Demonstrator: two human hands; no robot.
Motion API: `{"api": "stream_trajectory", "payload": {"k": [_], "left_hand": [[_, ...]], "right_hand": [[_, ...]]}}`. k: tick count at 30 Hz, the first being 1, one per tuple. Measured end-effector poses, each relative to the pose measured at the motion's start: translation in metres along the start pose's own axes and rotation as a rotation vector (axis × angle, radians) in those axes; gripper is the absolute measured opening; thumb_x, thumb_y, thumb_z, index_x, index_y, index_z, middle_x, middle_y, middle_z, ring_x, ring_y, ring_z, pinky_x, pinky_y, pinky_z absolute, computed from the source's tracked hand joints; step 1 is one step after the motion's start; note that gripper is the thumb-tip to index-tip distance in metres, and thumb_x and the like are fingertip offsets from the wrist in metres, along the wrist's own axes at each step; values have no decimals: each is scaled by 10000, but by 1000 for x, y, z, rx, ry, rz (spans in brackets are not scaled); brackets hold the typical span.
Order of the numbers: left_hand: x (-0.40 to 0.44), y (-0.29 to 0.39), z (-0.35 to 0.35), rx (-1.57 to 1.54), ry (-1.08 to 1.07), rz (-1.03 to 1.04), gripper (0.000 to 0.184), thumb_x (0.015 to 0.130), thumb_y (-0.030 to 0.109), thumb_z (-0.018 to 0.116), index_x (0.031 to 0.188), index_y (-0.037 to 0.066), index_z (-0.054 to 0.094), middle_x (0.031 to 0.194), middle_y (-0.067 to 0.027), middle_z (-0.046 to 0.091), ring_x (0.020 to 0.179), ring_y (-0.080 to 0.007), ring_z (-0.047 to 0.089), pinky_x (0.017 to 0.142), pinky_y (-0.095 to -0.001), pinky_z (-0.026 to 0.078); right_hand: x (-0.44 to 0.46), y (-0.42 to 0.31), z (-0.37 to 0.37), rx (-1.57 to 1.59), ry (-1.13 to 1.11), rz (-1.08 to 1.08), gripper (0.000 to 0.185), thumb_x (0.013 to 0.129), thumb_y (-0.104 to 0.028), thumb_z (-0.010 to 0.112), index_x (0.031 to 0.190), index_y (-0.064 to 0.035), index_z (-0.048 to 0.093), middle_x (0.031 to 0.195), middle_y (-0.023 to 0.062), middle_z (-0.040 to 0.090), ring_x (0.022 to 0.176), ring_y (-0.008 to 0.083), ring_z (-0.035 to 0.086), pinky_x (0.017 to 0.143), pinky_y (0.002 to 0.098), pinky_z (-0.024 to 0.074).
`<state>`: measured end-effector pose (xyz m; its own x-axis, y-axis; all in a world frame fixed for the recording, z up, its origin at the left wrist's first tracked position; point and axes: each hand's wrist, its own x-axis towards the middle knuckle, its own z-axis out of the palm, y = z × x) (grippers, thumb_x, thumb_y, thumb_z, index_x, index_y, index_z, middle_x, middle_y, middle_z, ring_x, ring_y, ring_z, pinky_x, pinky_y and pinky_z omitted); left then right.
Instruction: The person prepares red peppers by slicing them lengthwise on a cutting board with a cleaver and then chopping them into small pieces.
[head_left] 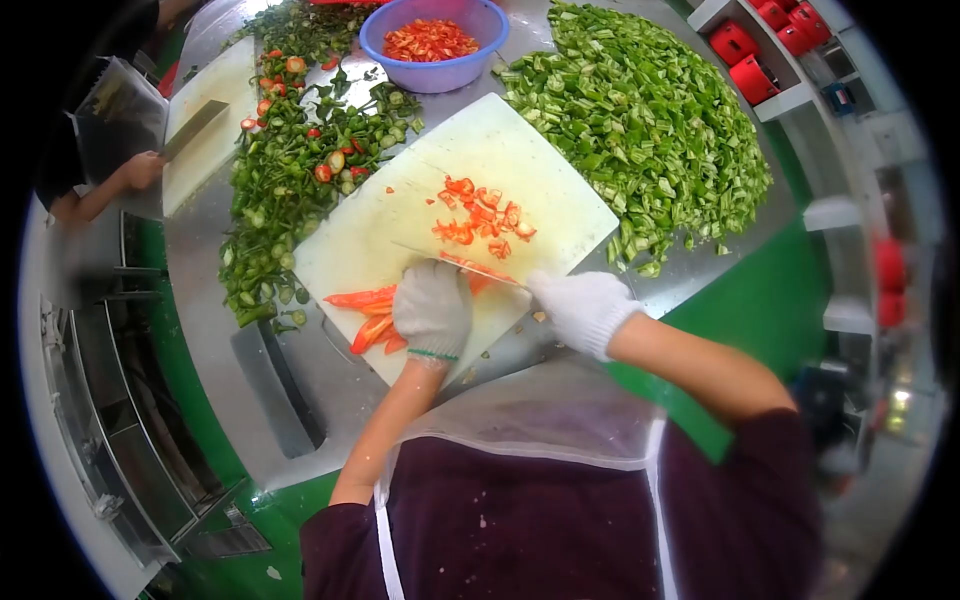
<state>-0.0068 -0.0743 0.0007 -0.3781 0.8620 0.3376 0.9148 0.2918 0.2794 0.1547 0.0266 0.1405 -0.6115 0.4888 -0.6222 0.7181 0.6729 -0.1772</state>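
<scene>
My left hand point(433, 310), in a pale knitted glove, is closed over long red pepper strips point(375, 318) and presses them on the white cutting board point(560, 195). Strip ends stick out on its left side. My right hand point(582, 312), also gloved in white, grips a knife point(465, 267). Its blade is seen nearly edge-on, just beyond my left fingers, with red pepper along it. The handle is hidden inside my right hand. Small chopped red pepper pieces point(478, 215) lie loosely on the board beyond the blade.
Chopped green peppers point(650, 130) are heaped at the right; green stems and trimmings point(300, 180) line the left. A purple bowl point(432, 75) of chopped red pepper stands at the back. At far left a co-worker's hand point(143, 170) holds a cleaver point(195, 128) over another board point(232, 85).
</scene>
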Motion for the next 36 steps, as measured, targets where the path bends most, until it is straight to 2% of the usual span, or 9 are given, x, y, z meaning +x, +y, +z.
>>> {"api": "stream_trajectory", "payload": {"k": [3, 9, 16, 18, 21, 24, 28, 32, 36], "left_hand": [[3, 3, -3, 44, -80, -52, 188, 851, 212, 688, 961, 61, 667, 856, -137, 601, 789, -345, 610, 672, -476, 492], [0, 1, 4, -137, 172, -95, 176, 840, 174, 682, 973, 60, 667, 886, -129, 633, 815, -352, 630, 691, -476, 508], [-2, 3, 3, -74, -1, -182, 184, 803, 100, 659, 981, 65, 687, 853, -149, 665, 777, -385, 647, 708, -505, 520], [3, 10, -8, -65, -83, -235, 157, 811, 107, 664, 962, 66, 683, 860, -163, 661, 788, -398, 638, 707, -506, 512], [4, 14, -12, -92, 28, -169, 150, 832, 133, 671, 952, 45, 653, 875, -183, 653, 804, -406, 630, 707, -504, 502], [3, 11, -14, -80, 15, -99, 181, 851, 157, 675, 959, 22, 622, 892, -190, 650, 827, -403, 631, 713, -503, 496], [5, -3, -35, -128, -135, 137, 413, 830, 343, 733, 1019, 3, 595, 955, -192, 648, 900, -411, 623, 773, -524, 484], [-9, -12, -66, 246, -77, 321, 655, 801, 471, 760, 1188, -21, 565, 1066, -182, 637, 1042, -374, 602, 907, -487, 466], [-16, -21, -55, 143, -318, 203, 738, 798, 496, 766, 1272, -26, 547, 1109, -166, 635, 1084, -344, 600, 947, -454, 467]], "right_hand": [[36, -10, 17, 48, 104, -30, 205, 987, -159, 449, 1137, -44, 529, 971, 250, 705, 886, 468, 695, 760, 567, 534], [46, -1, 29, 136, 234, -57, 222, 1014, -192, 421, 1120, -25, 522, 972, 265, 697, 890, 480, 684, 763, 570, 528], [13, 4, 17, 161, 134, -71, 367, 1081, -278, 303, 1193, -35, 554, 1026, 284, 698, 929, 471, 684, 835, 551, 534], [17, 1, 17, 176, 49, -35, 355, 1053, -288, 343, 1259, -106, 568, 1063, 269, 694, 975, 464, 680, 885, 519, 531], [64, -8, 32, 481, 19, 124, 356, 1047, -288, 343, 1204, -66, 573, 1059, 263, 694, 960, 454, 682, 895, 509, 525], [76, -11, 31, 308, 112, -80, 337, 1045, -287, 361, 1182, -46, 552, 1065, 254, 699, 944, 439, 696, 864, 513, 540], [50, -7, 10, 218, 123, -125, 306, 1041, -281, 393, 1158, -52, 559, 1067, 238, 706, 944, 419, 712, 825, 512, 560], [36, 22, 9, 230, 140, -162, 292, 997, -244, 483, 1177, -36, 581, 1085, 261, 701, 957, 442, 705, 823, 513, 560], [38, 59, 16, 246, 198, -157, 335, 953, -242, 534, 1177, -8, 620, 1121, 276, 706, 1025, 445, 692, 893, 503, 536]]}}
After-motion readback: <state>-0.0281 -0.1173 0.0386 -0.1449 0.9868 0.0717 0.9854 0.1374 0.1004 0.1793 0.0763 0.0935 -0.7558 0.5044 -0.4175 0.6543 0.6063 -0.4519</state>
